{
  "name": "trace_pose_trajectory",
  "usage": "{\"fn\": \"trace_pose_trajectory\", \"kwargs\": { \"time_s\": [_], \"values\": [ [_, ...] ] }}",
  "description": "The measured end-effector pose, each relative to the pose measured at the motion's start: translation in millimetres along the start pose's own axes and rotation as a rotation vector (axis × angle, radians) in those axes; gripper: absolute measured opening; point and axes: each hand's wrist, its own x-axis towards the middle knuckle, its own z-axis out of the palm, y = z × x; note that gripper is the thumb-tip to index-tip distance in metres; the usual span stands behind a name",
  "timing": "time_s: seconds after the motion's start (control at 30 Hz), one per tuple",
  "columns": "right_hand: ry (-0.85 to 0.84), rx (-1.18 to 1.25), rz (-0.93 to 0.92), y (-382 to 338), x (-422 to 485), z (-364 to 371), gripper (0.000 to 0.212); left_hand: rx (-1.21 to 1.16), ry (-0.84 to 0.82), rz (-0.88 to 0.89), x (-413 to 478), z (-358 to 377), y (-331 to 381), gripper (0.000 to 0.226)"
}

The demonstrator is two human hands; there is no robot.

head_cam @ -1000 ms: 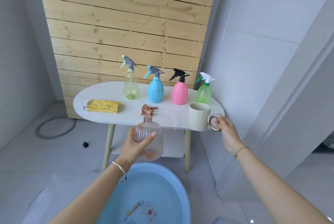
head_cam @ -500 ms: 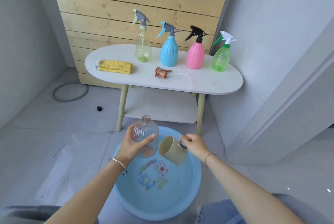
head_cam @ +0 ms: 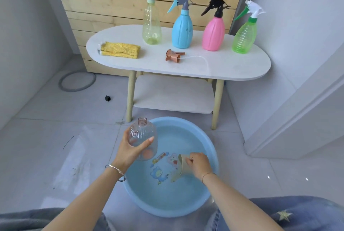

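Bottle (head_cam: 143,137) clear, ribbed, capless

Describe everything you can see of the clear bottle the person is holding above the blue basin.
The clear bottle looks like thin see-through plastic with a faint pink tint. Its rounded body has vertical ribs; its short threaded neck is open, with no spray head. It looks empty. It is held nearly upright above the left side of the blue basin, clear of the water. Only the left hand touches it, gripping its lower half, thumb across the front.
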Motion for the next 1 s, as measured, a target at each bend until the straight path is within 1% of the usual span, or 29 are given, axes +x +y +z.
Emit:
{"fn": "trace_pose_trajectory", "kwargs": {
  "time_s": [0.1,0.17,0.23,0.37,0.47,0.53,0.67,0.77,0.9,1.0],
  "values": [
    [-0.026,0.035,-0.022,-5.3,0.3,10.5,0.048,-0.017,0.018,-0.001,3.5,0.6,-3.6,0.101],
    [-0.031,0.116,-0.007,-9.5,0.8,15.2,0.047,-0.028,0.026,0.000,5.4,-0.3,-4.6,0.098],
    [-0.043,0.241,0.028,-12.6,1.7,17.7,0.045,-0.040,0.030,-0.002,6.7,-1.9,-6.4,0.097],
    [-0.075,0.514,0.119,-19.6,-1.3,8.7,0.042,-0.067,0.055,-0.013,6.8,-5.2,-5.2,0.106],
    [-0.042,0.709,0.195,-20.8,-3.7,-7.8,0.042,-0.104,0.077,0.012,4.8,-5.8,0.4,0.102],
    [-0.020,0.796,0.207,-24.2,-5.5,-24.2,0.034,-0.130,0.095,0.030,3.8,-5.9,5.7,0.102],
    [0.015,0.892,0.174,-39.3,-10.3,-71.8,0.020,-0.162,0.108,0.088,4.3,-8.3,21.7,0.099],
    [0.077,0.947,0.120,-48.8,-17.8,-120.3,0.017,-0.166,0.101,0.122,4.7,-9.5,29.6,0.099],
    [0.159,1.035,0.040,-54.5,-30.6,-174.0,0.026,-0.146,0.044,0.167,-1.7,-2.8,31.2,0.090],
    [0.201,1.026,-0.024,-57.7,-40.7,-198.7,0.034,-0.110,-0.021,0.202,-8.5,7.3,32.9,0.087]
  ]
}}
